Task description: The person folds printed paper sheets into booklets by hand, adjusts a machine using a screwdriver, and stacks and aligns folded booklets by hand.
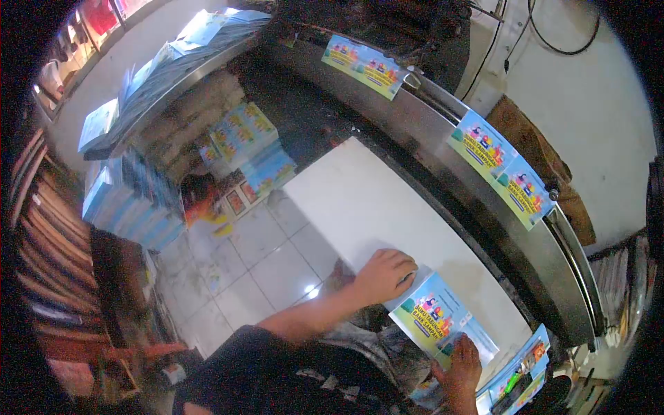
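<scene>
On the white tabletop lies a blue and yellow printed booklet with cartoon figures. My left hand rests at the booklet's upper left edge, its fingers curled inward; what lies under them, if anything, is hidden. My right hand is at the booklet's lower edge, with the fingers bent over the cover and the thumb to the left side. The booklet appears partly fanned, with a pale page edge showing at its right.
A metal rail behind the table bears printed sheets. More covers and a green object lie at the lower right. Stacks of booklets stand at the left, others on the tiled floor.
</scene>
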Demonstrator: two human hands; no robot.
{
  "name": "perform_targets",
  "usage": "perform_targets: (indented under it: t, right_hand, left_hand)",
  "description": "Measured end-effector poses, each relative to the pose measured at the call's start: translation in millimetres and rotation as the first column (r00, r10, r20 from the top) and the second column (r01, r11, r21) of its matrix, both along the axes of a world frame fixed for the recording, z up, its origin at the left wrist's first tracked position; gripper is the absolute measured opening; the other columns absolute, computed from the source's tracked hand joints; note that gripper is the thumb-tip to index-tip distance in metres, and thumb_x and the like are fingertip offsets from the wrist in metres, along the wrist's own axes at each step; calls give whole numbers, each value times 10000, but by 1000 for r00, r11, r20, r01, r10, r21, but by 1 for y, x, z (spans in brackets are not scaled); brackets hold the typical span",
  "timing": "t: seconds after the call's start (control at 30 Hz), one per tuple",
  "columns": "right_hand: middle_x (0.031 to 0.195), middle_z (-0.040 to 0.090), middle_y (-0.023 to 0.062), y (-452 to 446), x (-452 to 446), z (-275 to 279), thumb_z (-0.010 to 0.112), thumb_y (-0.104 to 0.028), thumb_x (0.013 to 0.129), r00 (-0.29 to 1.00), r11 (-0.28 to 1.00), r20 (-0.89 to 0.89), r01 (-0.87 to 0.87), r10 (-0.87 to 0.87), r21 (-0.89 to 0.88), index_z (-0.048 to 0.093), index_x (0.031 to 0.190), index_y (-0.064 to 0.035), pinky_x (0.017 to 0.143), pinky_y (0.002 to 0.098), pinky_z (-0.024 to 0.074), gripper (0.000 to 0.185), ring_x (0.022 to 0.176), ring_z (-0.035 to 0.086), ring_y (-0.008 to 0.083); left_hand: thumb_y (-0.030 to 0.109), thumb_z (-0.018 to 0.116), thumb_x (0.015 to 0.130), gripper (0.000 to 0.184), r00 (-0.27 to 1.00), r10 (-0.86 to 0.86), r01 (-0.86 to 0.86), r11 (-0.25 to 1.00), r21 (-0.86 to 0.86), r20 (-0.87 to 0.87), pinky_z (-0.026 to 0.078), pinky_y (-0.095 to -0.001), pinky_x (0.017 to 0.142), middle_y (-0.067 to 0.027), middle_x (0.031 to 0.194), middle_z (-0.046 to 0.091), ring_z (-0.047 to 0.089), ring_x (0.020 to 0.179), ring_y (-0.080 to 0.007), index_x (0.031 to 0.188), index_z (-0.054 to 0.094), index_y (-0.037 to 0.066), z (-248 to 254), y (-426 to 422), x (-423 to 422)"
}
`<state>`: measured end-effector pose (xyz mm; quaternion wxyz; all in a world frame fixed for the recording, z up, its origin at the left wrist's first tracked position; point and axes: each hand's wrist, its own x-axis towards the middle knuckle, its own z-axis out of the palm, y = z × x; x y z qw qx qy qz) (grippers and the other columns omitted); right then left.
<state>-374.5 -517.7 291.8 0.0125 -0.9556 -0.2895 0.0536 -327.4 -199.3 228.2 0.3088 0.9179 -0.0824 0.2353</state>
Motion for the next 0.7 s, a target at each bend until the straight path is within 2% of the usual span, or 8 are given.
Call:
perform_targets:
  t: [0.13, 0.2, 0.3, 0.4, 0.47, 0.6, 0.67, 0.7]
  right_hand:
    - [1237, 584, 231, -6, 19, 23, 758, -302, 711, 993, 997, -106, -50, 43, -65, 561, 1227, 31, 976, 434, 465, 645, 1140, 560, 379]
    - [1040, 671, 206, -16, 40, 45, 690, -268, 777, 917, 968, -398, 86, 15, 234, 639, 1125, -14, 893, 437, 499, 433, 981, 631, 380]
    - [912, 670, 224, -64, 89, 65, 577, -186, 865, 957, 968, -154, 249, -246, -1, 668, 1025, -32, 763, 476, 487, 241, 865, 624, 426]
    - [1184, 632, 216, -124, 148, 120, 517, -133, 931, 856, 856, 258, 325, -447, 402, 615, 1208, -10, 902, 442, 474, 319, 1100, 604, 365]
    - [1385, 502, 205, -124, 172, 150, 463, -145, 978, 633, 837, 624, 71, -458, 542, 482, 1374, -23, 1020, 396, 407, 414, 1277, 495, 303]
    - [1461, 421, 185, -208, 249, 103, 419, -137, 1010, 580, 849, 653, 138, -487, 511, 394, 1433, -27, 1072, 376, 356, 438, 1340, 427, 285]
    - [1474, 406, 174, -242, 276, 36, 412, -118, 1006, 955, 169, -107, 158, -278, 973, 389, 1442, -46, 1065, 378, 368, 442, 1335, 430, 278]
    - [1434, 452, 178, -233, 261, 24, 424, -110, 992, 944, 231, -113, 191, -311, 954, 439, 1412, -58, 1051, 386, 382, 423, 1300, 462, 276]
  left_hand:
    - [236, 633, 857, 199, 1000, 3, -3, 1000, -1, 29, 445, -415, 903, -68, 1053, 651, 595, 1012, -255, 999, 654, 98, -1, -1, -3]
    - [233, 634, 854, 196, 1000, 6, -6, 1000, 4, 24, 445, -414, 903, -65, 1053, 652, 596, 1012, -254, 995, 654, 99, -2, -1, -5]
    - [228, 633, 850, 192, 1000, 4, -4, 1000, 2, 12, 446, -412, 905, -59, 1049, 655, 597, 1014, -252, 993, 653, 101, -1, 0, -7]
    - [227, 621, 849, 185, 1000, 0, 0, 1000, -4, 1, 430, -406, 919, -45, 1045, 654, 587, 1026, -241, 984, 651, 104, -2, 4, -9]
    - [228, 611, 849, 179, 1000, -4, 4, 1000, -9, -7, 414, -400, 931, -34, 1044, 652, 578, 1035, -229, 974, 648, 105, 0, 3, -10]
    - [243, 604, 865, 197, 997, 0, 0, 1000, 2, -77, 427, -417, 929, -55, 1068, 657, 585, 1035, -252, 991, 653, 99, -2, 6, -12]
    - [262, 598, 880, 220, 998, 2, -1, 1000, 10, -69, 432, -435, 935, -67, 1077, 659, 589, 1038, -266, 1016, 655, 99, -4, 8, -12]
    - [262, 600, 878, 222, 998, 2, -2, 1000, -2, -62, 429, -435, 938, -67, 1083, 657, 586, 1043, -265, 1017, 655, 98, -3, 8, -13]
